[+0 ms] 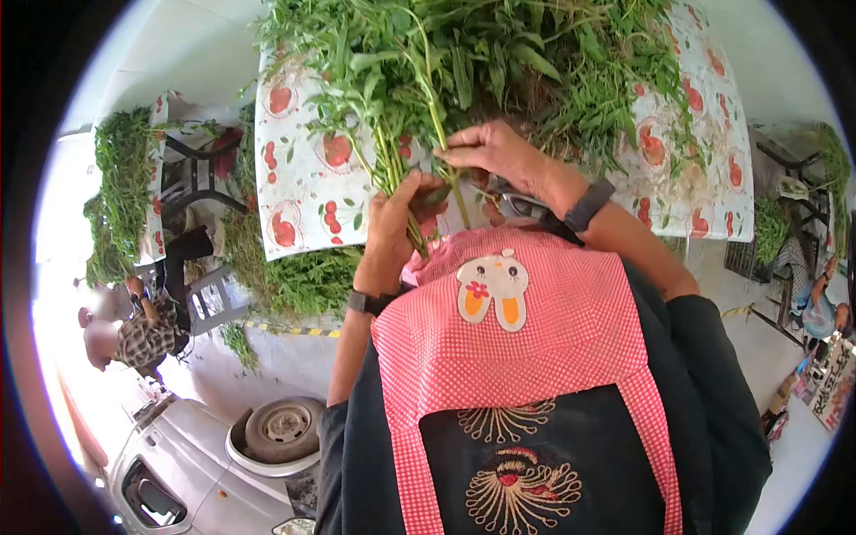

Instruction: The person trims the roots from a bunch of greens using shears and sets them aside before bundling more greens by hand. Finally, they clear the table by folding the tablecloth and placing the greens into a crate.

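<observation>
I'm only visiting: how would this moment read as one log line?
left hand: holding bunched stems | right hand: pinching one stem | ahead: leafy plants on fruit-print tablecloth

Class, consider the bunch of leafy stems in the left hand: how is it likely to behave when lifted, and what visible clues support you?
The bunch will probably stay fairly stiff near the left hand, where its stems look straight. Its leafy tops seem likely to sway, being thin and spread out. It may feel light, being slim stems and leaves.
</observation>
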{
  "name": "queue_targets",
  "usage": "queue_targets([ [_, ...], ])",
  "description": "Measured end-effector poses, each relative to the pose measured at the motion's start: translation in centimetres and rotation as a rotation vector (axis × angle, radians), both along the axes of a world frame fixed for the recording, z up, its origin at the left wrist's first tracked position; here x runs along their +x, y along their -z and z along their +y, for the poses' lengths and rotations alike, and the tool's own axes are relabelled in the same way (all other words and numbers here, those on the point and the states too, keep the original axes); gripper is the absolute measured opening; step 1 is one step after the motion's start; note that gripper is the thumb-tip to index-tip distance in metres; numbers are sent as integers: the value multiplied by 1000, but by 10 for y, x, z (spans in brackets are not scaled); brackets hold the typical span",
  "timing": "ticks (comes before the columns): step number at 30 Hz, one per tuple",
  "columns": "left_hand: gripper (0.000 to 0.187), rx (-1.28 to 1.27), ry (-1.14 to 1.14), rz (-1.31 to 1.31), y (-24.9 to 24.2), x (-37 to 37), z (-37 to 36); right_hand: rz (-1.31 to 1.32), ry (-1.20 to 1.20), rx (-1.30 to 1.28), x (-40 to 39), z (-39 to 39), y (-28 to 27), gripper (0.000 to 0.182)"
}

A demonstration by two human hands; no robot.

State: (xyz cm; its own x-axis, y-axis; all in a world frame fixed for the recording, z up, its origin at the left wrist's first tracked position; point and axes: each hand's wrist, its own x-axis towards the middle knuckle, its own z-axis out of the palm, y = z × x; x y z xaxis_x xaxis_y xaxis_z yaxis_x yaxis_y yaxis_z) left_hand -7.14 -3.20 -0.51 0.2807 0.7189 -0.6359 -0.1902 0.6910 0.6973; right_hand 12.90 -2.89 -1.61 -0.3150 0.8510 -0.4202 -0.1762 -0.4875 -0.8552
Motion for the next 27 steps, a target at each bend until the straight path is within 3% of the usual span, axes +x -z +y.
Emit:
queue_targets([
  [2,34,-14,26,-24,8,-2,1,-138,55,152,-12,4,9,33],
  [11,35,-83,-92,-136,10,3,0,-221,-41,193,-24,8,24,30],
  [14,30,-113,-118,-102,8,-1,-1,-254,-49,163,-29,1,18,28],
  [16,24,-108,-6,32,11,-13,-2,-273,-102,247,-29,-3,20,29],
  [18,22,-38,-130,52,13,-21,-9,-295,-164,219,-21,-8,31,30],
  [20,22,-37,-141,141,18,-41,-13,-592,-76,713,-4,-16,49,30],
  [22,22,-7,-159,207,22,-54,-23,-828,-153,566,22,-34,28,32],
  [24,22,8,-182,275,26,-62,-31,-1049,-73,688,44,-58,53,38],
  [27,20,15,-226,303,29,-69,-40,-1140,-171,693,63,-81,58,46],
])
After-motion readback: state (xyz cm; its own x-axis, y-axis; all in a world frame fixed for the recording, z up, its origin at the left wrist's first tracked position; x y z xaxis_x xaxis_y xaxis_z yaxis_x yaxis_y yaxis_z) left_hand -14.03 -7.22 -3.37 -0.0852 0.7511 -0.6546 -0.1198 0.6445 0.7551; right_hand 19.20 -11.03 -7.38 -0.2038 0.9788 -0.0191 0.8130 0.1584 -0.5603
